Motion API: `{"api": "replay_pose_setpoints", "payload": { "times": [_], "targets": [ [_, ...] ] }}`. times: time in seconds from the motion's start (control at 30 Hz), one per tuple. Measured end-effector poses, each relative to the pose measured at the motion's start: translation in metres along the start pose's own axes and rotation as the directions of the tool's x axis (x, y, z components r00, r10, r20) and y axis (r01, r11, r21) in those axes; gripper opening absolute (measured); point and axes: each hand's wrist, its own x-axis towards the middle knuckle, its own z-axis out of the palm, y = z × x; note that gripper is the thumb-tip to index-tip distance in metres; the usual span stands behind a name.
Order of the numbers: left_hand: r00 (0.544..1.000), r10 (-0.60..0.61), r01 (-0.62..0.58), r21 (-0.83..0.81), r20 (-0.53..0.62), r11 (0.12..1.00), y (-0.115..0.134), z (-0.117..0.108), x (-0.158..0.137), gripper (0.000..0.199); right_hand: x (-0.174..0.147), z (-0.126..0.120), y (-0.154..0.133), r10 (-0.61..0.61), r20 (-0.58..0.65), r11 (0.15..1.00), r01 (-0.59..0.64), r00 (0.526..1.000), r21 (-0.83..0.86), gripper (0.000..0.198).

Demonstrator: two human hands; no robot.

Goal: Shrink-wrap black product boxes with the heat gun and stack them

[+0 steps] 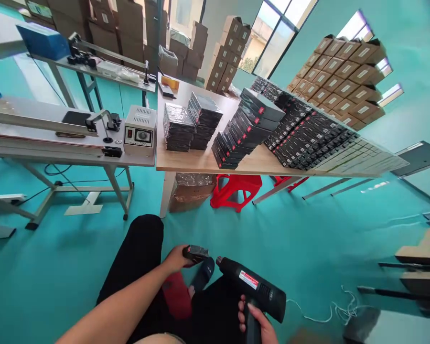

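Observation:
In my right hand [256, 317] is a black heat gun [252, 284], gripped by its handle, with its nozzle facing left. A small black box [196, 252] with a shiny film-like surface sits in my left hand [177, 260], over my lap. The nozzle is a short gap to the right of the box. My left fingers close round the box's left end, and its underside is hidden. Beyond, on the wooden table [189, 165], stand stacks of similar black boxes [249, 122] and two film-covered stacks [179, 126].
At the left, a workbench carries a long bar sealer [39, 122] and a grey control box [140, 128]. A red stool [236, 191] and a carton [191, 191] are under the table. Stacked cartons [338, 81] line the back. A white cord [315, 319] trails across the floor at right.

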Motion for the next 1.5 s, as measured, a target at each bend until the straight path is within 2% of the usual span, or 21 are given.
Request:
{"api": "replay_pose_setpoints", "payload": {
  "times": [0.17, 0.3, 0.43, 0.73, 0.83, 1.0, 1.1, 1.17, 1.23, 1.3, 1.4, 1.5],
  "targets": [
    [0.998, 0.059, -0.057, 0.1, -0.01, 0.993, -0.01, 0.002, 0.001, 0.044, -0.053, 0.022, -0.025, -0.017, -0.008, 0.999, 0.017, 1.0, -0.028, 0.037],
    [0.996, 0.082, -0.075, 0.229, -0.019, 0.971, -0.01, 0.001, 0.0, 0.041, -0.073, 0.039, -0.043, 0.026, -0.048, 0.994, -0.031, 0.999, -0.106, 0.034],
    [0.998, 0.057, -0.06, 0.245, 0.017, 0.968, -0.009, 0.001, -0.003, 0.037, -0.078, 0.051, -0.05, 0.051, -0.025, 0.988, -0.054, 0.998, -0.145, 0.031],
    [0.993, 0.077, -0.099, 0.285, 0.088, 0.953, -0.011, -0.002, -0.006, 0.034, -0.071, 0.062, -0.049, -0.016, -0.006, 0.966, 0.014, 1.0, -0.256, 0.031],
    [0.99, 0.125, -0.142, 0.422, 0.069, 0.896, -0.012, -0.003, -0.006, 0.029, -0.069, 0.066, -0.047, -0.03, 0.008, 0.961, 0.031, 1.0, -0.273, 0.032],
    [0.972, 0.218, -0.224, 0.641, 0.09, 0.734, -0.01, -0.004, -0.007, 0.021, -0.062, 0.075, -0.043, -0.025, 0.061, 0.959, 0.041, 0.998, -0.28, 0.032],
    [0.969, 0.225, -0.23, 0.721, 0.105, 0.654, -0.01, -0.004, -0.008, 0.02, -0.055, 0.079, -0.037, 0.002, 0.123, 0.956, 0.034, 0.992, -0.291, 0.033],
    [0.97, 0.223, -0.219, 0.739, 0.095, 0.637, -0.011, -0.004, -0.008, 0.021, -0.049, 0.08, -0.033, 0.026, 0.138, 0.952, 0.018, 0.99, -0.307, 0.036],
    [0.972, 0.222, -0.209, 0.721, 0.079, 0.66, -0.012, -0.005, -0.007, 0.021, -0.046, 0.079, -0.031, 0.033, 0.139, 0.95, 0.012, 0.99, -0.312, 0.038],
    [0.979, 0.191, -0.187, 0.64, 0.064, 0.745, -0.012, -0.005, -0.007, 0.022, -0.046, 0.076, -0.033, 0.017, 0.125, 0.955, 0.022, 0.992, -0.297, 0.037],
    [0.992, 0.093, -0.116, 0.368, 0.08, 0.923, -0.012, -0.004, -0.006, 0.029, -0.053, 0.069, -0.043, -0.03, 0.076, 0.962, 0.049, 0.997, -0.267, 0.033],
    [0.99, 0.036, -0.046, 0.071, 0.133, 0.996, -0.011, -0.001, -0.004, 0.041, -0.064, 0.063, -0.051, -0.074, 0.016, 0.968, 0.075, 0.997, -0.241, 0.028]
  ]
}}
